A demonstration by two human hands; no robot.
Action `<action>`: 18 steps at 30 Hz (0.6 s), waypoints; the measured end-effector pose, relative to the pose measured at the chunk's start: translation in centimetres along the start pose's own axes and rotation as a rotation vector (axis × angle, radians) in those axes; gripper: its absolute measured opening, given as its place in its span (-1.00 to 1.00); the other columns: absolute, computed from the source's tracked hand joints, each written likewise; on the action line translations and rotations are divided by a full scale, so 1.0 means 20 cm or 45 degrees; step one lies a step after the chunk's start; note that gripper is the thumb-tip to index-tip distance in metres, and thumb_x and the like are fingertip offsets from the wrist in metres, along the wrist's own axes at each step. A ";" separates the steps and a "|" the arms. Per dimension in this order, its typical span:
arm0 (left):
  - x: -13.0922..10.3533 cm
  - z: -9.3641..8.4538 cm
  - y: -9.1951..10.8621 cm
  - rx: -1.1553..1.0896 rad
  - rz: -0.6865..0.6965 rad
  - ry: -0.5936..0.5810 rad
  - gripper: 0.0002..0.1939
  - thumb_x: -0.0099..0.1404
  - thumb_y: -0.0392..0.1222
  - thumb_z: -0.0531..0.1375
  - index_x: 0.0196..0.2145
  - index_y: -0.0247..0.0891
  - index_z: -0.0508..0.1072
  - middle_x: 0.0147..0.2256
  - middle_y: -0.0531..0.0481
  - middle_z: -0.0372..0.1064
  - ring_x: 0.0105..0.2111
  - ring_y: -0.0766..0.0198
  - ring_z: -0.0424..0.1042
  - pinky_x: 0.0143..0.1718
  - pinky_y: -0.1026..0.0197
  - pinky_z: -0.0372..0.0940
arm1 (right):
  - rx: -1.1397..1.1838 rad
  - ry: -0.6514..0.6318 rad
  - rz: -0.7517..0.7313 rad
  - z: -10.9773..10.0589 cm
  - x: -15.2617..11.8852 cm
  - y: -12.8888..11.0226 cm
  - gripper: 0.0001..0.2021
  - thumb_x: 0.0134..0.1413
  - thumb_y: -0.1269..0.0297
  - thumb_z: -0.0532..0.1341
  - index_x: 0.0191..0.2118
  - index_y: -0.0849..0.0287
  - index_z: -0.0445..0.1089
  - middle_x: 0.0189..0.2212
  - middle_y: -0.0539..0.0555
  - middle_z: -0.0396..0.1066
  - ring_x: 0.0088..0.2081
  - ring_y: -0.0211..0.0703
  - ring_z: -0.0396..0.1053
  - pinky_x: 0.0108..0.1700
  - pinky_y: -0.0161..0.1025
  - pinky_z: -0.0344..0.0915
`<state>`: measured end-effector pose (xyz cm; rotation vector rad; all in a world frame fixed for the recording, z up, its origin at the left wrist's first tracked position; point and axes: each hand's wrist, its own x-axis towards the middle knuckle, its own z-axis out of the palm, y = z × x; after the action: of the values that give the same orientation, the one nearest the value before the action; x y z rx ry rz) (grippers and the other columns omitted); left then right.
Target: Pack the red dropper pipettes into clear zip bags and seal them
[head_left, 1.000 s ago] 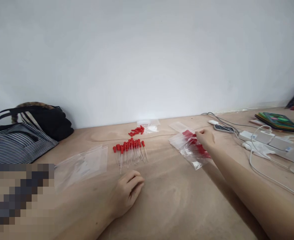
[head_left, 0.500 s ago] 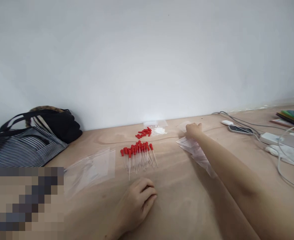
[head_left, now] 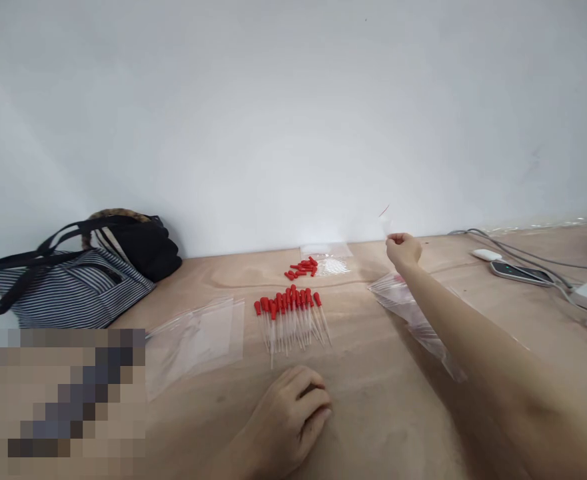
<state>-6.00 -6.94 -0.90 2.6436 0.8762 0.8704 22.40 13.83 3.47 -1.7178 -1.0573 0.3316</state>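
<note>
Item: empty zip bag (head_left: 387,223), lifted clear of the table.
Your right hand (head_left: 403,249) pinched its edge; left hand (head_left: 293,417) rested loosely curled, empty. Next, I judge: open it beside the red-bulb droppers (head_left: 293,319).

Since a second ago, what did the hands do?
The right hand let go of the filled bag, reached toward the wall and lifted an empty clear bag. The left hand stayed resting near the red-capped droppers.
</note>
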 end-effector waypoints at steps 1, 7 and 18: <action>0.00 0.00 -0.01 -0.021 -0.025 0.011 -0.86 0.21 -0.36 0.03 -0.32 -0.23 0.35 -0.33 -0.06 0.32 -0.33 0.23 0.32 -0.30 0.18 0.28 | 0.129 -0.025 -0.014 0.00 -0.05 -0.03 -0.82 -0.07 0.34 0.05 -0.31 0.22 0.32 -0.35 0.16 0.39 -0.23 -0.08 0.36 -0.20 -0.16 0.28; -0.01 -0.02 -0.04 -0.143 -0.329 0.255 -0.78 0.23 -0.25 0.08 -0.13 -0.16 0.29 -0.20 -0.08 0.29 -0.20 0.17 0.34 -0.15 0.08 0.29 | 0.669 -0.523 -0.022 -0.08 -0.67 -0.04 -0.82 -0.23 0.20 0.25 -0.51 0.17 0.28 -0.54 0.00 0.36 -0.47 -0.23 0.37 -0.37 -0.24 0.34; 0.00 -0.09 -0.04 -0.765 -0.644 0.139 -0.60 0.14 -0.10 0.19 -0.08 -0.19 0.20 -0.22 -0.05 0.32 -0.51 0.36 0.38 -0.52 0.30 0.32 | 1.056 -1.576 0.479 -0.26 -1.11 0.03 -0.49 -0.54 0.39 0.44 -0.30 0.15 0.30 -0.44 -0.07 0.39 -0.39 -0.26 0.38 -0.27 -0.26 0.28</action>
<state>-7.42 -6.37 0.18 1.7730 1.0410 0.9542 13.49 -6.75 -0.66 -0.8131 -1.1153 1.9338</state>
